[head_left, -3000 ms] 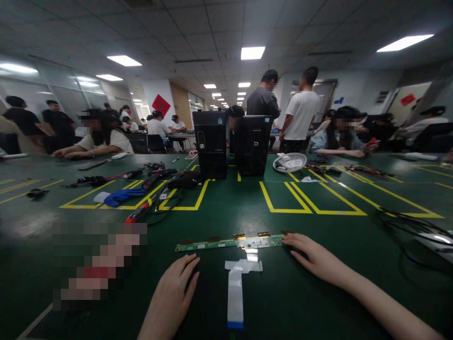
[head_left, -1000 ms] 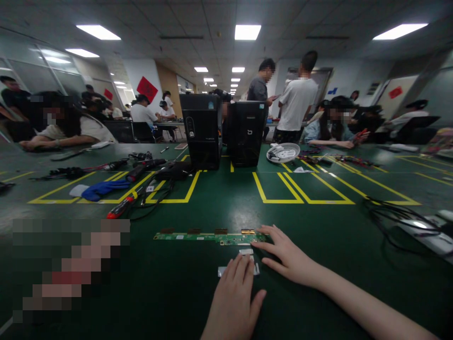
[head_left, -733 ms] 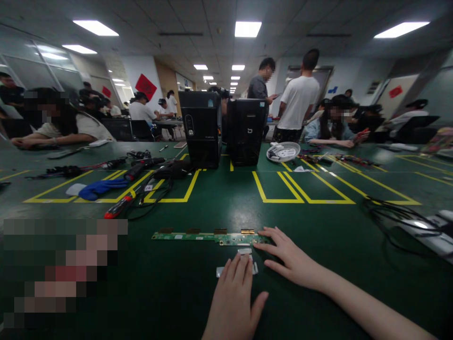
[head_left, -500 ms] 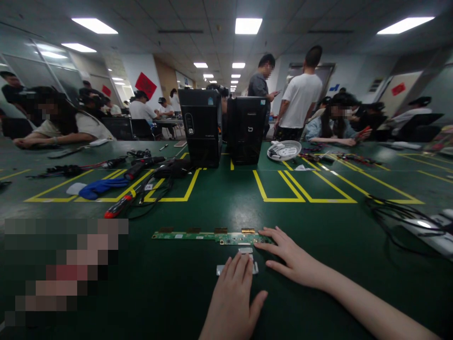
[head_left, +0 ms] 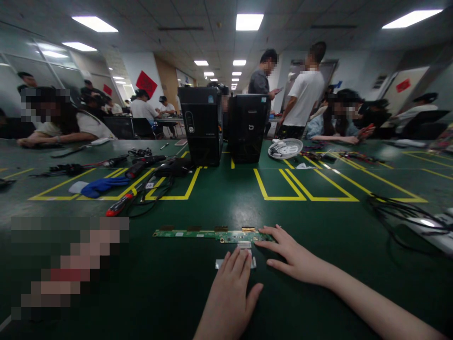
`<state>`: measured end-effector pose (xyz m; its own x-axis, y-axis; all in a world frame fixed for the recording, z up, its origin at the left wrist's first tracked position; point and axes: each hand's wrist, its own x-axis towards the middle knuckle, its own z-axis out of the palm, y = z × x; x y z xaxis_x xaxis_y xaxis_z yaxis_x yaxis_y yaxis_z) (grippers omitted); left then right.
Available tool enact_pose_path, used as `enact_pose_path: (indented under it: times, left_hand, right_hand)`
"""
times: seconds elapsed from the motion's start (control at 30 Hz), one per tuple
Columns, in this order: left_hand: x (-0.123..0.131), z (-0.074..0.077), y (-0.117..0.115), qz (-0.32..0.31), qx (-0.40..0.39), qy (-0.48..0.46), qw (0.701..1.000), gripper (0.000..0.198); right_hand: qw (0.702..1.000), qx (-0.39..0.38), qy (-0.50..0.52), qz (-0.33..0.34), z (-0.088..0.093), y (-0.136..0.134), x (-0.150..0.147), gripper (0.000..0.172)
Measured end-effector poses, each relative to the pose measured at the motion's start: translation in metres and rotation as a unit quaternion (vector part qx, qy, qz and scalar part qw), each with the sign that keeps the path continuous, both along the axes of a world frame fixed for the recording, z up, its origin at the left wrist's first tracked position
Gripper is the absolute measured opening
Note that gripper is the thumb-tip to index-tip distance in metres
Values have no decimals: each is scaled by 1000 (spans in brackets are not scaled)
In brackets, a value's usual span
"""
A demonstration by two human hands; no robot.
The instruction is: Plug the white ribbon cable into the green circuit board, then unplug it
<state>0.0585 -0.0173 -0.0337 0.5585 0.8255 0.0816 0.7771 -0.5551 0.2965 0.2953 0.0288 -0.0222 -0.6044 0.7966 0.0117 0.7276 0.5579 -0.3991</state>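
Observation:
A long, narrow green circuit board (head_left: 198, 234) lies across the table in front of me, with gold-coloured tabs along its far edge. My right hand (head_left: 295, 259) rests at the board's right end, fingers spread, the fingertips touching it. Just below the board lies a flat, whitish ribbon cable (head_left: 244, 245), its far end at the board's near edge. Whether it sits in a connector I cannot tell. My left hand (head_left: 231, 276) lies over the cable with fingers stretched out flat and the thumb apart, covering much of it. Pale silvery parts show on both sides of the fingers.
Two black computer towers (head_left: 201, 125) stand at the back. A red-and-black screwdriver (head_left: 120, 204), a blue cloth-like item (head_left: 104, 186) and dark cables lie left. A white round basket (head_left: 286, 148) is back right; black cables (head_left: 389, 222) lie at right. Several people sit or stand beyond.
My left hand has slid slightly forward with the ribbon cable, whose end is now closer to the board. My right hand stays at the board's end. The camera view has shifted a little.

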Motion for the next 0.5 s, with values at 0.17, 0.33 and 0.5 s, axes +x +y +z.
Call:
enact_pose_path:
  times: [0.17, 0.33, 0.5]
  left_hand:
    - [0, 1, 2, 5, 10, -9, 1000, 49]
    - [-1, -2, 2, 2, 34, -5, 999, 45]
    - [-1, -3, 3, -1, 45, 1, 999, 44]
  right_hand:
    - [1000, 2, -8, 0, -1, 0, 1, 49]
    - [1000, 1, 7, 0, -1, 0, 1, 49]
    - [1000, -5, -5, -3, 1, 0, 0, 51]
